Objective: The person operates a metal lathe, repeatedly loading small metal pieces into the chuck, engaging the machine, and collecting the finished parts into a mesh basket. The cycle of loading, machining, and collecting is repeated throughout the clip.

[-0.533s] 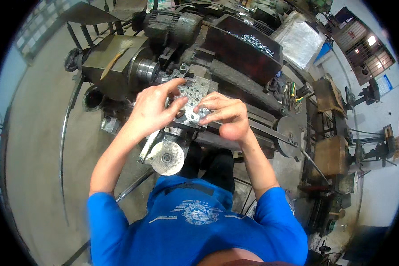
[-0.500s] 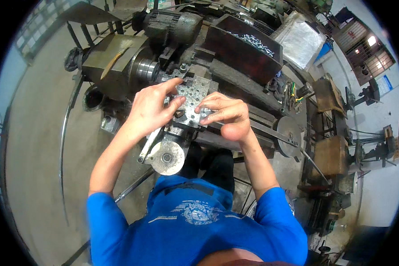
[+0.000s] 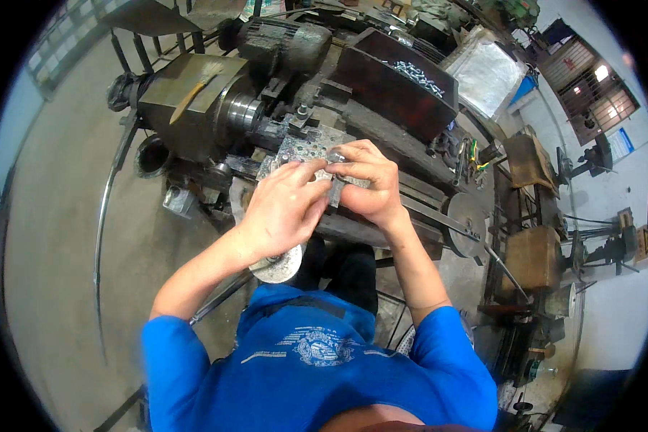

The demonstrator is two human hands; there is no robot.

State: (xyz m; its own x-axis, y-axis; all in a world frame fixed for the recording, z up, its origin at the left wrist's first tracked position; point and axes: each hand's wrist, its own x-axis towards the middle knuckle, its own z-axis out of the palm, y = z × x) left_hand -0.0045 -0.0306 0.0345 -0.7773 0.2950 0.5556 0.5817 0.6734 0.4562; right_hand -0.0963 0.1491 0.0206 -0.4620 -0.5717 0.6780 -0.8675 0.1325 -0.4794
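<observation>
Both hands come together over the right part of a flat metal plate with rows of small holes (image 3: 304, 147), mounted on a lathe-like machine. My right hand (image 3: 371, 183) is closed, its thumb and fingers pinched around a small shiny metal part (image 3: 334, 155). Meeting those fingertips from the left, my left hand (image 3: 286, 205) has its fingers bent and pressed together at the same spot. Whatever sits between the left fingertips is hidden. Just under the fingers a narrow grey metal block (image 3: 335, 191) shows. Below my left wrist is a round pale handwheel (image 3: 279, 268), partly covered.
A brush (image 3: 194, 95) lies on the machine's headstock (image 3: 165, 119), left of a shiny round spindle (image 3: 239, 114). Behind the plate stands a dark box (image 3: 381, 97) with small silvery bolt-like pieces (image 3: 419, 78). At right are a grey disc (image 3: 468, 222) and several tools (image 3: 471, 158).
My left hand has moved right and nearer to me, off the plate's left part, to meet my right hand. My right fingers have closed around the small metal part.
</observation>
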